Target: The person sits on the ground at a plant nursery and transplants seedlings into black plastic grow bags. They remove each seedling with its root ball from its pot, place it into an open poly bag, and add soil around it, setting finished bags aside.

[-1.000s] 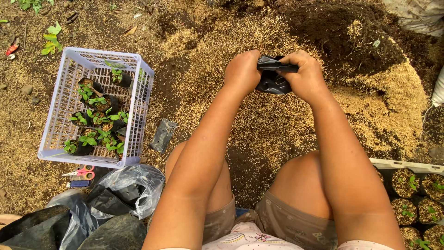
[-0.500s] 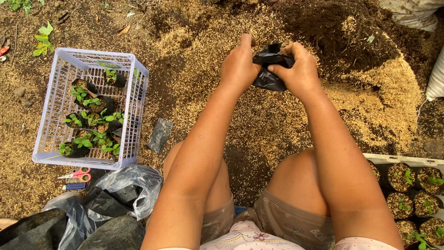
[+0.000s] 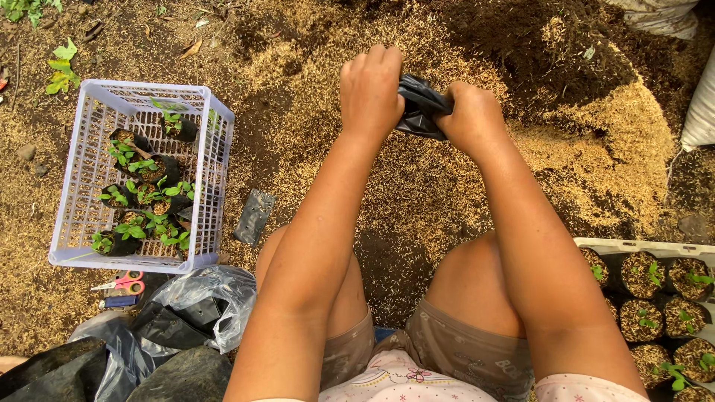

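While both arms reach out over the knees, the scene reads as follows, largest thing first.

Ground: a wide spread of tan rice husks mixed with dark soil (image 3: 596, 141), heaped at far right and thinner toward the left.

Crate: a white slatted plastic crate (image 3: 82, 216) at left, holding small green seedlings in black bags (image 3: 145, 201).

Tray: a pale tray (image 3: 640, 246) at near right, packed with soil-filled black pots with tiny sprouts (image 3: 644, 272).

Plastic: a clear, crumpled plastic bag (image 3: 216, 294) at near left, lying over black plastic.

Left hand: the left hand (image 3: 370, 93) is curled shut, fingers wrapped round the left edge of the bag.

Right hand: the right hand (image 3: 471, 119) is also closed, pinching the bag's right side.

Held bag: a small, crumpled black plastic nursery bag (image 3: 421, 104) sits between the two hands, above the far husks.

Loose bag: a flat black plastic bag (image 3: 254, 216) lies on the husks just right of the crate.

Scissors: red-handled scissors (image 3: 123, 284) lie near the crate's near edge.
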The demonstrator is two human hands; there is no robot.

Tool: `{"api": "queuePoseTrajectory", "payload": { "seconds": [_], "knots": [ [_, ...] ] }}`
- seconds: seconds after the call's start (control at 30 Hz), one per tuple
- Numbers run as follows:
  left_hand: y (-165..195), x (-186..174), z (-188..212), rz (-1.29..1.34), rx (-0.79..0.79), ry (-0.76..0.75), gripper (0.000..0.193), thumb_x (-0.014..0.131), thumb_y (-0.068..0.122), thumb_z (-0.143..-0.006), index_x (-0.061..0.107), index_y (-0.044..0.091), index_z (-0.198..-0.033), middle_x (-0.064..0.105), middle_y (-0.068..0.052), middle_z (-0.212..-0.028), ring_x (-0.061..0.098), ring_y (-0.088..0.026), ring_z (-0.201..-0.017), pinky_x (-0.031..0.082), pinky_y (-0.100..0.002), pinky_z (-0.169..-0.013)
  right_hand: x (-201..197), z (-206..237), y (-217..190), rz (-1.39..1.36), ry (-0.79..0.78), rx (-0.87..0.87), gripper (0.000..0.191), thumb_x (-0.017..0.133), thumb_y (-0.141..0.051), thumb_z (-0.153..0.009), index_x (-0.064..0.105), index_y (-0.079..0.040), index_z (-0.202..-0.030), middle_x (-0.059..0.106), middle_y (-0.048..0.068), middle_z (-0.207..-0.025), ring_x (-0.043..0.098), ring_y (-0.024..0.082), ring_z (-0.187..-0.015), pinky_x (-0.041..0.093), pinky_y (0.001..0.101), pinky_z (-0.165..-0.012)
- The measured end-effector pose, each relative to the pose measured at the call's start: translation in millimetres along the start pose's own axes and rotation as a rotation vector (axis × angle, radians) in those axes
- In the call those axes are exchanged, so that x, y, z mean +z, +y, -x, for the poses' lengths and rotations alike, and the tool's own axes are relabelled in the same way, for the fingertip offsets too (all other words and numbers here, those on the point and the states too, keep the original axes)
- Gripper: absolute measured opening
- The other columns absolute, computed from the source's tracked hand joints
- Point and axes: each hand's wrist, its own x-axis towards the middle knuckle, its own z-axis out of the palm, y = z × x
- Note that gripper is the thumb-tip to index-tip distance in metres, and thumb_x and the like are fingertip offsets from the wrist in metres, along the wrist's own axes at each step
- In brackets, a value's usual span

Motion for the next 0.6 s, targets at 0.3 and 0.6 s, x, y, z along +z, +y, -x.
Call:
{"api": "queuePoseTrajectory", "payload": {
  "seconds": [0.3,0.6],
  "knots": [
    [1.2,-0.5,-1.1,0.198,0.035,0.044,0.041,0.081,0.005,-0.067,0.065,0.003,-0.105,0.064,-0.015,-0.099,0.062,-0.027,-0.089,0.053,-0.037,-0.071,-4.0,-4.0,6.1,-0.173,0.041,0.077,0.015,0.07,-0.009,-0.093,0.069,-0.005,-0.107,0.074,0.012,-0.097,0.075,0.024,-0.084,0.064,0.04,-0.076],
    [5.1,-24.1,-3.1,0.061,0.126,0.077,0.012,0.075,0.018,-0.088,0.081,0.011,-0.096,0.062,-0.006,-0.09,0.058,-0.021,-0.087,0.049,-0.037,-0.073,-6.5,31.0,1.3,-0.029,0.506,-0.743,0.025,0.083,-0.012,-0.09,0.069,-0.003,-0.109,0.073,0.016,-0.106,0.073,0.028,-0.094,0.062,0.0379,-0.081]
  ]
}}
